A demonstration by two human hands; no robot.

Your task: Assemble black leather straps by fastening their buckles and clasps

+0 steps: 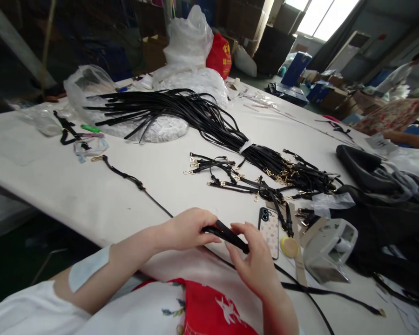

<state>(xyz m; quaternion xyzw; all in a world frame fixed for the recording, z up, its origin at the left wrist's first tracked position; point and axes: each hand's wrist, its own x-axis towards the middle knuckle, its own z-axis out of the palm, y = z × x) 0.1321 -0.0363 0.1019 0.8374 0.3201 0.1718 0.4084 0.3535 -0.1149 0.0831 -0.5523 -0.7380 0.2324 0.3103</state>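
Near the table's front edge, my left hand [192,229] is closed on one end of a folded black strap [228,236]. The strap's other end is pinched between the thumb and fingers of my right hand [253,256]. A thin black cord [158,204] runs from a gold clasp [97,158] at the left, passes under my hands and goes on to the lower right. A wider black strap [338,293] lies right of my right wrist. Beyond my hands are black straps with gold clasps [226,184] and a large tied bundle of black straps [195,114].
A patterned phone [270,232], a yellow round item [289,247] and a clear plastic container [330,251] stand right of my right hand. Black material [373,232] is piled at the right. Plastic bags [188,42] sit at the back. Another person [387,116] is at the far right.
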